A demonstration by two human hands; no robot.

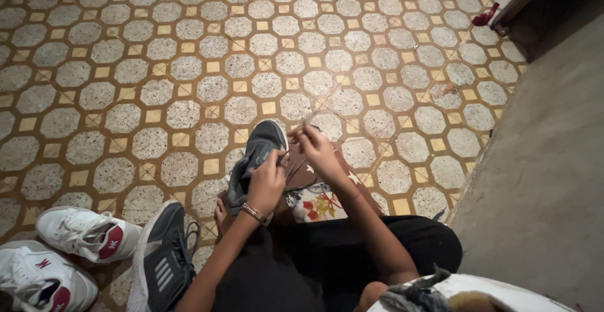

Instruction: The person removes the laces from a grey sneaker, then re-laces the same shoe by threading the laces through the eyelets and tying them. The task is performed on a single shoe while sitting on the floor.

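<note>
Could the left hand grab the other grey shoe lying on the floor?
Probably yes. The grey shoe on the floor lies just beside the left arm with nothing over it, but the left hand is now on the grey shoe in the lap.

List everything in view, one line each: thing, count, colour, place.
grey sneaker: 1, dark grey, on lap, held by both hands
second grey sneaker: 1, dark grey with white stripes, floor at lower left
white sneakers: 2, white with red patches, lower left corner
floral cloth: 1, white and red, under held sneaker
tiled floor: grey octagons, yellow squares
red items: 2, upper right
left hand: bracelet at wrist
right hand: fingers at laces
</note>
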